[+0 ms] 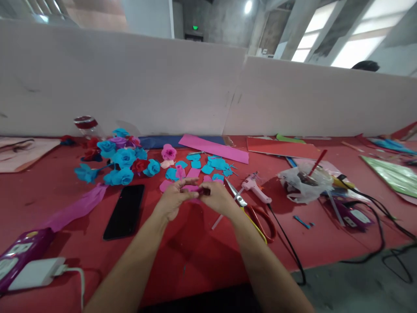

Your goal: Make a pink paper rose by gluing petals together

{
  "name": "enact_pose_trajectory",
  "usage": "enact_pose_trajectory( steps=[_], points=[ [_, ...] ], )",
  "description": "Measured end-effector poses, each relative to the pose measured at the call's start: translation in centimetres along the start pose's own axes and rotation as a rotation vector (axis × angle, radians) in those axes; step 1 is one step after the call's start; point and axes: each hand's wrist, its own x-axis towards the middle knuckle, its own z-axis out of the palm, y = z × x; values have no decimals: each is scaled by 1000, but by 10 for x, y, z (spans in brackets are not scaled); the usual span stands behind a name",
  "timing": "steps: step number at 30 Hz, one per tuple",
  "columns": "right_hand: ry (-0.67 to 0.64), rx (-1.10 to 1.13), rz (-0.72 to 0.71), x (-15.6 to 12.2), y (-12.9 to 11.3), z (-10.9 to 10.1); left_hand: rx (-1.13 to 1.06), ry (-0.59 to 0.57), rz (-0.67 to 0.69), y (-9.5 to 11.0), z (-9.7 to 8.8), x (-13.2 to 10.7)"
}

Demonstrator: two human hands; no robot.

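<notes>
My left hand (172,199) and my right hand (217,196) meet over the red table, fingertips nearly touching. Between the thumb and fingers of the left is a piece of pink crepe paper (191,188); the right's curled fingers pinch its other side, partly hiding it. Just beyond lie cut blue paper petals (218,163), a small pink paper bud (180,171) and a finished pink paper flower (168,152). Scissors (257,217) with red and yellow handles rest by my right wrist, beside a pink hot glue gun (256,188).
A bunch of paper flowers (124,157) and a black phone (124,213) are at left, near a purple power strip (26,252). A pink paper strip (215,149) lies behind. At right stand a bagged cup (308,177) and trailing cables (379,243). A white partition (156,87) rises behind.
</notes>
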Motion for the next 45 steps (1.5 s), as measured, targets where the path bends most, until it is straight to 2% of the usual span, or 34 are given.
enact_pose_trajectory(
  steps=[3,7,12,16,19,20,23,25,29,35,40,45],
  points=[
    [30,-39,8,-8,-4,-1,89,-7,40,0,5,-1],
    [108,-130,28,-22,-12,-4,119,-35,161,3,11,-5],
    [171,-130,-9,-40,-15,-16,188,-26,272,1,14,-8],
    [233,-228,66,-56,-1,-42,201,11,228,-2,12,-8],
    [446,-345,236,-68,23,-71,194,25,229,-2,11,-7],
    [476,-399,257,-71,31,-81,183,30,218,-2,11,-7],
    [448,-690,364,-76,49,-101,145,43,134,1,11,-7],
    [406,-785,472,-76,53,-107,147,71,68,3,10,-7],
    [359,-816,502,-70,54,-104,205,120,-94,1,4,-4],
    [206,-817,627,-58,76,-93,200,46,-198,-2,2,-3],
    [170,-790,606,-56,95,-90,187,95,-223,-6,3,0],
    [258,-766,506,-64,97,-98,219,121,-247,-12,2,5]
  ],
)
